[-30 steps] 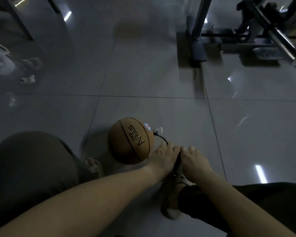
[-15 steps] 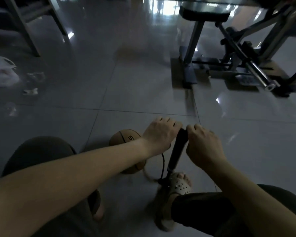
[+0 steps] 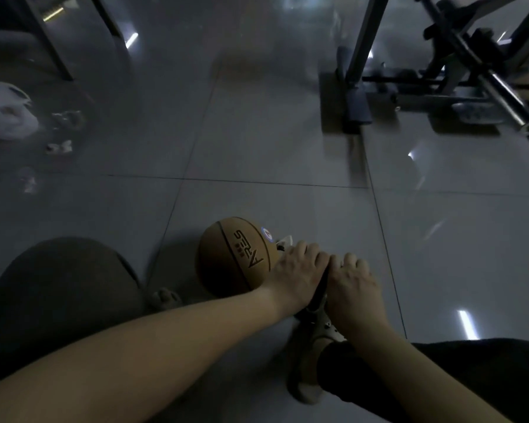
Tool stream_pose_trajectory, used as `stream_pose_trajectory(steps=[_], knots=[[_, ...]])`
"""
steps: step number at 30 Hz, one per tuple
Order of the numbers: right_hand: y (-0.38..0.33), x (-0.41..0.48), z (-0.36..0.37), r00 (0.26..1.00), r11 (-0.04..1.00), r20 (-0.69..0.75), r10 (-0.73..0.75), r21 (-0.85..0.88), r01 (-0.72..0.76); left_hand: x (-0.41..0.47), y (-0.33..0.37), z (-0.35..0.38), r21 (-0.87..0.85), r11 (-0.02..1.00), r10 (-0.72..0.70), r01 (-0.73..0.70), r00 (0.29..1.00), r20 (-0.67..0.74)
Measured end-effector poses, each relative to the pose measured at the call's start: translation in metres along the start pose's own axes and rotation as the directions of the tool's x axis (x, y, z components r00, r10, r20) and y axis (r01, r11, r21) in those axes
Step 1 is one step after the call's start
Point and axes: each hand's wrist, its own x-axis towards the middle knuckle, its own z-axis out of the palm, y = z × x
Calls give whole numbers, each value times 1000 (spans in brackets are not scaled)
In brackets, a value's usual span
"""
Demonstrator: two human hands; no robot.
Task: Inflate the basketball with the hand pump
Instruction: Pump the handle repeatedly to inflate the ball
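Pumping looks under way: left hand (image 3: 293, 276) and right hand (image 3: 353, 282) have their grip clamped on the pump (image 3: 319, 293), held low beside the basketball (image 3: 232, 257) on the floor (image 3: 257, 148), so the next move probably calls for a straight upward pull.

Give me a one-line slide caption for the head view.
Left hand and right hand grip the pump handle low above a shoe; basketball rests on the tiled floor beside them.

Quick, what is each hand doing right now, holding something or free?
Left hand: closed, fingers curled round the pump handle.
Right hand: closed, gripping the other side of the same handle.
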Motion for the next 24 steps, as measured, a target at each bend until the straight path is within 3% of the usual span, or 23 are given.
stream_pose_trajectory(steps=[9,16,19,24], knots=[[9,11,38,971,995,225,-83,-27,92,-8,12,25,97,995,-53,35,980,192],[6,-8,-1,949,996,309,-66,76,45,-6,5,-19,74,993,57,-88,937,344],[7,-8,-42,982,997,180,-49,60,39,0,4,-62,62,995,64,-82,964,257],[14,-4,-109,979,995,-184,-92,11,95,18,-4,-122,22,989,146,-144,982,-124]])
